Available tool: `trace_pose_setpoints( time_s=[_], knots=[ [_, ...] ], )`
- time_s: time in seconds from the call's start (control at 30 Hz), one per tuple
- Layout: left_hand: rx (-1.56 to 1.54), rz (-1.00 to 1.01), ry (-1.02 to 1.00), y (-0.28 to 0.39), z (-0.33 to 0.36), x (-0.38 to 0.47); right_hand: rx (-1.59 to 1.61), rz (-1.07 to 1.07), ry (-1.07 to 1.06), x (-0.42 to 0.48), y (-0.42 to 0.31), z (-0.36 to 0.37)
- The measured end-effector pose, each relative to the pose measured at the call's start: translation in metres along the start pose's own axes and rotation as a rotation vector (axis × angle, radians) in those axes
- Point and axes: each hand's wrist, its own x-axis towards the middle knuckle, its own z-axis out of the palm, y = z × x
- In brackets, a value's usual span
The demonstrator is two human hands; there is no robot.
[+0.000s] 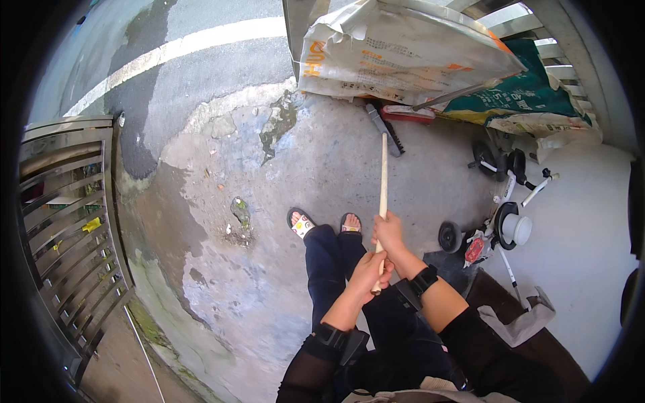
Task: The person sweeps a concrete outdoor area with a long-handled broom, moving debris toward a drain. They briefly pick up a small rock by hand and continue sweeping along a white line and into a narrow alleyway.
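Observation:
Both of my hands grip a pale wooden pole (384,176), one behind the other. My left hand (370,274) is closed round the pole near its butt end, close above my legs. Farther up the shaft, my right hand (389,231) holds it in a fist. The pole points away from me, over the concrete floor. Its far end meets or overlaps the grey plastic head of a broom or brush (379,123) with dark bristles. Beside that head lies a red and white brush head (408,113) with a metal handle.
Large printed woven sacks (403,55) lean against metal railings beyond the brushes. A child's tricycle or similar wheeled frame (504,201) stands at the right by the white wall, with a white container (516,229). A metal gate (75,226) is at the left. The concrete has broken patches.

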Motion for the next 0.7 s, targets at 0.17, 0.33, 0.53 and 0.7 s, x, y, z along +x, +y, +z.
trace_pose_setpoints(
  time_s=[0.17,0.33,0.53,0.7],
  knots=[
    [-0.01,0.142,0.164,0.031,-0.019,-0.008,-0.224,-0.105,-0.04,0.007,0.0,0.051],
    [0.116,0.059,0.284,-0.011,0.004,-0.054,-0.314,-0.056,-0.281,-0.046,0.015,0.035],
    [0.044,0.002,0.201,-0.031,0.002,-0.065,-0.177,-0.06,-0.204,-0.063,0.03,0.012],
    [0.008,0.088,0.147,0.005,-0.022,-0.033,-0.417,-0.043,-0.148,-0.016,0.022,0.044]
  ],
)
